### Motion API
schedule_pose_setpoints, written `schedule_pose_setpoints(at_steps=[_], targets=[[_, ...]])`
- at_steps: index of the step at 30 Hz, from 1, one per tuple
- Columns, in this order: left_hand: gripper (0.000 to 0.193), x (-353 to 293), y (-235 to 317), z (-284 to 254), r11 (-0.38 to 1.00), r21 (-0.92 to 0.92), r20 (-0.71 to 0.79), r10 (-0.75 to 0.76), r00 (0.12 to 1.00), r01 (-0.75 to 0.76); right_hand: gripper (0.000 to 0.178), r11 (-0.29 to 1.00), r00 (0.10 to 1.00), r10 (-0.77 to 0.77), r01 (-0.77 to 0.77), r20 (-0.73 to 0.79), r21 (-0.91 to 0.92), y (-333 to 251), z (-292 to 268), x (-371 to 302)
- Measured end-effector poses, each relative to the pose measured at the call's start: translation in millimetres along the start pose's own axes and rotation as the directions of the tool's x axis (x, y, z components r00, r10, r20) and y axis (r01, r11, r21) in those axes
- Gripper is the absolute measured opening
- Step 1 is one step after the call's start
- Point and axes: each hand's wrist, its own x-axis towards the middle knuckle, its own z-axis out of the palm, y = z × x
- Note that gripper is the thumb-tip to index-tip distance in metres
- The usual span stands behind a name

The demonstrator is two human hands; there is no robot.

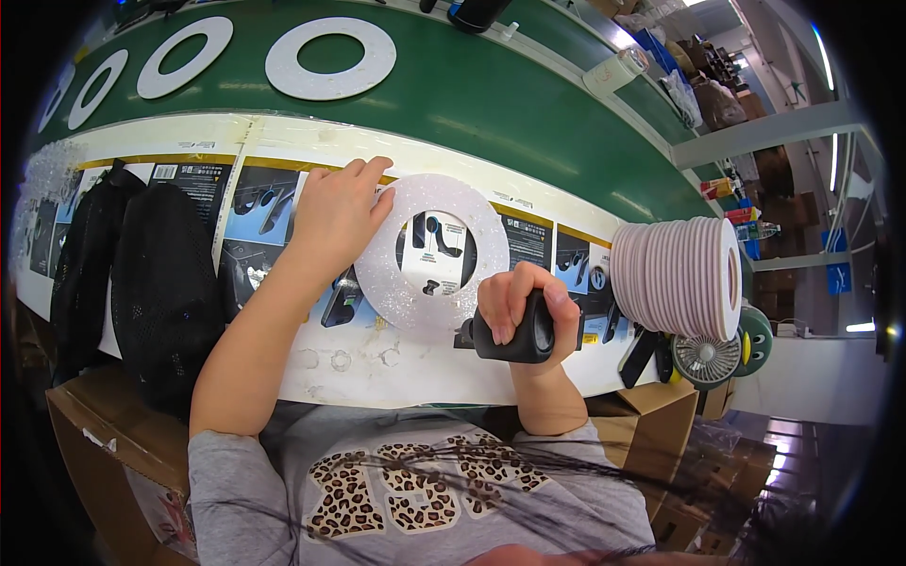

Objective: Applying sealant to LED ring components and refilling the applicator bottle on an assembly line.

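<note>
A white, glittery flat ring (377, 269) lies on the printed sheets in front of me. My left hand (338, 212) rests by its upper left edge, fingers stretched out and the thumb against the ring. Over the ring's lower right edge, my right hand (528, 307) is wrapped round the thick black handle of a tool (514, 338). The tool's working end is mostly hidden, so its kind cannot be made out. Through the ring's round hole, part of a printed sheet (437, 247) shows.
Several similar rings stand stacked on their side (665, 278) at the right, beside a small round fan (706, 360). More white rings (376, 71) lie on the green surface (453, 113) at the back. Black mesh fabric (165, 283) covers the table's left part. Cardboard boxes (104, 429) stand below.
</note>
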Motion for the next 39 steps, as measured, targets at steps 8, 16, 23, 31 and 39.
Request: schedule_pose_setpoints(at_steps=[8, 16, 23, 31, 39], targets=[[0.029, 1.5, -1.6, 1.2, 1.000, -0.004, 0.012, -0.010, 1.000, 0.010, 0.046, 1.000, 1.000, 0.001, -0.001, -0.015, 0.020, 0.6, 0.0, 1.7], [0.029, -1.4, -1.9, -0.2, 1.000, -0.007, 0.013, -0.013, 1.000, 0.013, 0.039, 0.997, 0.999, -0.031, 0.034, -0.041, 0.063, -2.6, 0.6, 4.7], [0.027, -0.9, 0.5, -1.3, 1.000, -0.021, 0.003, 0.002, 1.000, -0.002, 0.039, 0.982, 0.994, -0.111, 0.112, -0.018, 0.155, -9.2, 5.8, 0.5], [0.027, 1.3, -2.4, 2.2, 1.000, -0.027, 0.005, 0.001, 1.000, -0.001, 0.045, 0.984, 0.992, -0.119, 0.113, 0.031, 0.140, 6.5, 26.7, 4.6], [0.027, -0.2, -1.9, 1.0, 0.999, -0.039, 0.006, -0.009, 1.000, 0.009, 0.047, 0.994, 0.997, -0.063, 0.058, 0.051, 0.094, 14.4, 31.7, 5.4]])
